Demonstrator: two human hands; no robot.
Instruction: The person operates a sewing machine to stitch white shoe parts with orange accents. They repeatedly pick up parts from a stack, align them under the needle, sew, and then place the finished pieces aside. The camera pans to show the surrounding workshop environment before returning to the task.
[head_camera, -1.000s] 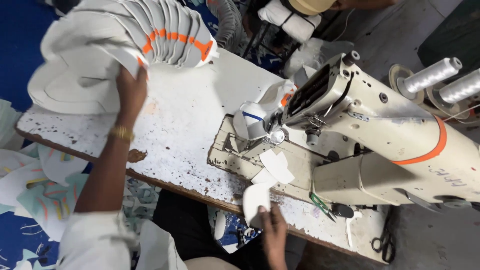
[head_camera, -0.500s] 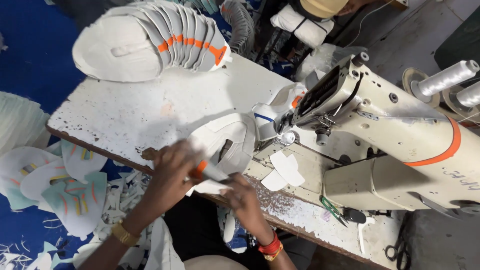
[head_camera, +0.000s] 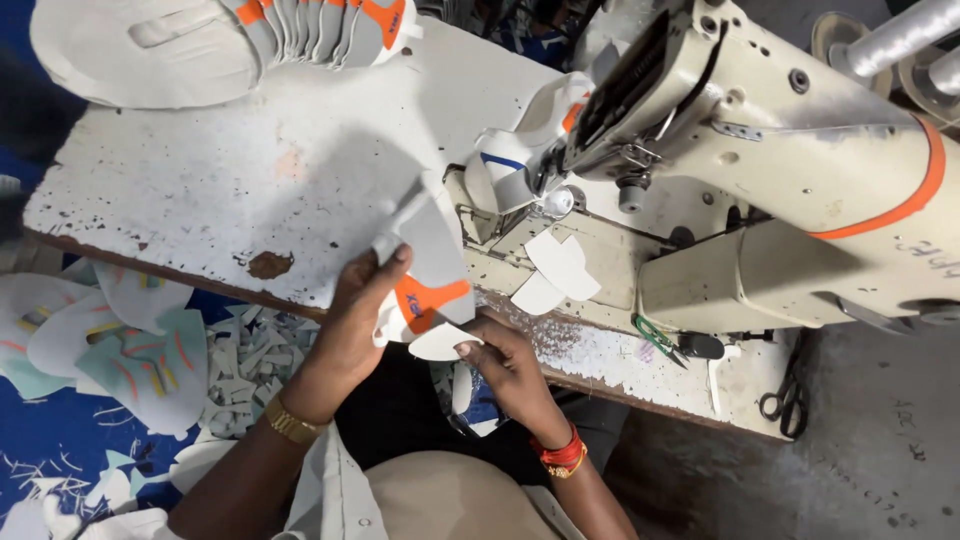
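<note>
White and orange, the shoe piece (head_camera: 425, 285) is sitting at the table's (head_camera: 200, 190) near edge, with the left hand (head_camera: 355, 320) gripping it, thumb on top. The right hand (head_camera: 500, 360) is pinching its lower rim. An orange patch is showing on it; a stack of pieces (head_camera: 220, 40) is lying far left.

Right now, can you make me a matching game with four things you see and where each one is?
Things:
1. sewing machine
2. stack of shoe pieces
3. white and orange shoe piece
4. scraps

Places:
A. on the floor beside the table
B. held in both hands
C. far left corner of the table
D. right side of the table

Pairs: 1-D, 2-C, 3-B, 4-A. The left hand and right hand grip the piece together.
</note>
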